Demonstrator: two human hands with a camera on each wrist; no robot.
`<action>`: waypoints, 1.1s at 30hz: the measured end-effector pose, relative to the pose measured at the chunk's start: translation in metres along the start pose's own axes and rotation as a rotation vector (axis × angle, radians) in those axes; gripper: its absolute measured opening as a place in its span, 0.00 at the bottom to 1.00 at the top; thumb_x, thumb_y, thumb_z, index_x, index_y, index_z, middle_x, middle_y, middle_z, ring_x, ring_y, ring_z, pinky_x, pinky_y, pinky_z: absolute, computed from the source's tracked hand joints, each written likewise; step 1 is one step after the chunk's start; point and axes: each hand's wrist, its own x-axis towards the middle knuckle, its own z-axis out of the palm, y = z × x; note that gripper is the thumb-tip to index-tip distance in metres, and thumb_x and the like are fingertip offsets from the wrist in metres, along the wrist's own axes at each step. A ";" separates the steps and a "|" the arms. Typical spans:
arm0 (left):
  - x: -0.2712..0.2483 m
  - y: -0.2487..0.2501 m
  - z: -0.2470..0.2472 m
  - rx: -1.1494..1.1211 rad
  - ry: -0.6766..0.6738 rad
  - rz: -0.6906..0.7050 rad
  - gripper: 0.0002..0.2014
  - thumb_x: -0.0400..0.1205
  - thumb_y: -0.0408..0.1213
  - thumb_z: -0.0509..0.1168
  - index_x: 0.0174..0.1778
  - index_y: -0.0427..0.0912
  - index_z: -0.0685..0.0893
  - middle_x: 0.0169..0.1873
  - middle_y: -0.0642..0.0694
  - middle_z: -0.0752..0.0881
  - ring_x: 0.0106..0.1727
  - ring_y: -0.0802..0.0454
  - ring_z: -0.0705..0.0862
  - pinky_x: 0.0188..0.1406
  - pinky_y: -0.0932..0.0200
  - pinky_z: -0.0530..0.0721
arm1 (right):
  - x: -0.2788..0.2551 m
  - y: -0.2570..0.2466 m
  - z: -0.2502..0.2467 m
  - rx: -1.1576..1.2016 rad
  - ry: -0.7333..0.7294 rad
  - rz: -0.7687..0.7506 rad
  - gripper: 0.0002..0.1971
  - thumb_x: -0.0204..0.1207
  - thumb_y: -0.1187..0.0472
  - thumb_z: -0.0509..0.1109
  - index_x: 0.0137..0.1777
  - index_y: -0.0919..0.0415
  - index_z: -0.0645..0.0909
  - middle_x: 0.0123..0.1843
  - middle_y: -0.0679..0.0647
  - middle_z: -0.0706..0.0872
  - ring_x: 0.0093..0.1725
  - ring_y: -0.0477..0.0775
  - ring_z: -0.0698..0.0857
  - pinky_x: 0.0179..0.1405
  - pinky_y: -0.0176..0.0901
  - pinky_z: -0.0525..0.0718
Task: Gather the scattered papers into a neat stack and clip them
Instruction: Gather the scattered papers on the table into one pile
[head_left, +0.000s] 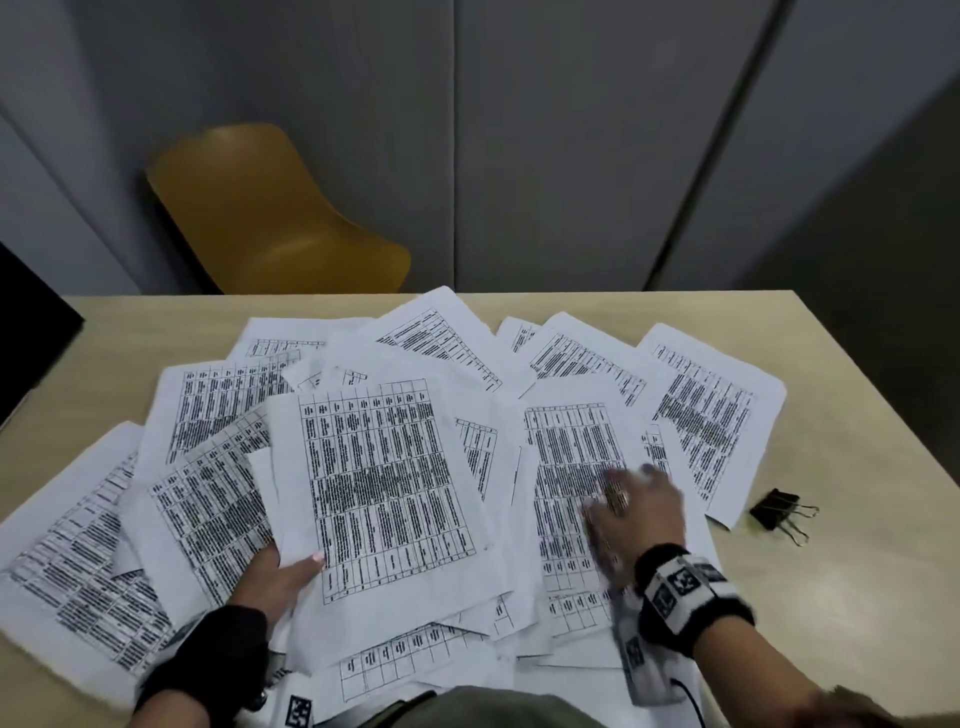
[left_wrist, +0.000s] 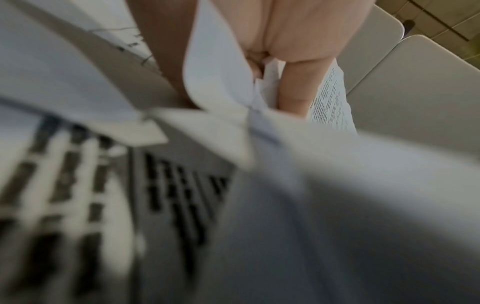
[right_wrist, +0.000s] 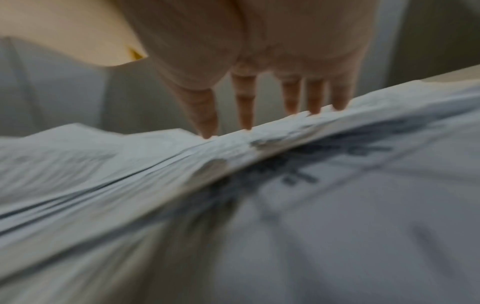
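Observation:
Several white printed sheets (head_left: 374, 467) lie scattered and overlapping across the beige table (head_left: 852, 597). My left hand (head_left: 283, 574) pinches the lower left edge of a centre sheet, thumb on top and fingers underneath; the left wrist view shows the left hand (left_wrist: 262, 67) with paper (left_wrist: 223, 67) between thumb and fingers. My right hand (head_left: 631, 506) lies with fingers straight and spread on a sheet (head_left: 571, 452) at the right, blurred by motion. In the right wrist view the straight fingertips (right_wrist: 291, 102) touch the paper (right_wrist: 337, 205). A black binder clip (head_left: 779, 513) sits on bare table to the right.
A yellow chair (head_left: 270, 218) stands behind the table's far edge, in front of grey wall panels. A dark object (head_left: 31, 332) sits at the table's far left corner. Bare tabletop shows along the right side around the clip.

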 end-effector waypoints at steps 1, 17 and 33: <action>-0.007 0.006 0.002 -0.014 0.002 0.020 0.15 0.79 0.26 0.63 0.60 0.25 0.74 0.53 0.35 0.78 0.50 0.46 0.74 0.50 0.58 0.68 | 0.007 0.004 -0.007 0.018 0.036 0.130 0.35 0.67 0.39 0.71 0.74 0.48 0.69 0.79 0.63 0.62 0.77 0.68 0.63 0.75 0.62 0.65; 0.008 -0.006 -0.003 -0.018 0.007 0.046 0.10 0.78 0.30 0.66 0.52 0.34 0.74 0.48 0.38 0.80 0.51 0.43 0.77 0.52 0.57 0.70 | 0.000 -0.004 -0.014 0.488 -0.027 0.248 0.08 0.74 0.60 0.69 0.49 0.64 0.80 0.31 0.57 0.83 0.29 0.58 0.82 0.30 0.47 0.85; 0.024 -0.018 -0.003 0.000 -0.003 -0.005 0.38 0.65 0.49 0.75 0.67 0.31 0.74 0.66 0.36 0.79 0.65 0.38 0.78 0.67 0.46 0.74 | -0.027 -0.085 -0.028 1.025 0.228 0.141 0.05 0.74 0.66 0.66 0.48 0.64 0.78 0.29 0.59 0.79 0.22 0.52 0.77 0.19 0.35 0.76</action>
